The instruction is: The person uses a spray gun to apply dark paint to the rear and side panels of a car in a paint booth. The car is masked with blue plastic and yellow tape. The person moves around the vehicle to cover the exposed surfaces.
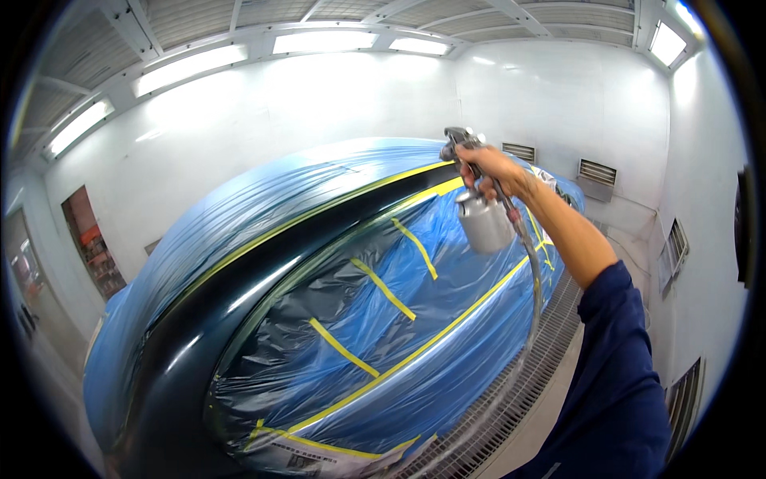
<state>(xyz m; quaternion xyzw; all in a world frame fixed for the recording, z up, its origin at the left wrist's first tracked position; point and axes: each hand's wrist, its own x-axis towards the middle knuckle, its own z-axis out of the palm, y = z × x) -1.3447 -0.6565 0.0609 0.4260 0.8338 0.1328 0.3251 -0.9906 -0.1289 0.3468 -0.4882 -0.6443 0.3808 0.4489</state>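
The spray gun (471, 172) was in the right hand (488, 169), fingers clenched around its handle, its metal cup (483, 222) hanging just below the hand. The gun sat above the far end of the car's roof line, its head pointing away from the person toward the back wall. A clear hose (533, 279) ran from the gun's base down along the forearm, past the dark blue sleeve (614, 375), toward the lower edge of the view. The left hand was out of view.

Beneath the gun, a bare dark panel strip (263, 279) of the car curved from the near lower left corner up to the far end, glossy and reflecting the ceiling lights. On both sides of that strip the car was wrapped in blue plastic sheeting (239, 207), edged with yellow masking tape (383, 289); short tape strips crossed the covered side window area. Masking paper (319, 459) showed at the car's near lower edge.

A metal floor grate (511, 399) lay beside the car on the right. White walls with vents (597, 172) and bright ceiling light panels (191, 68) enclosed the booth.
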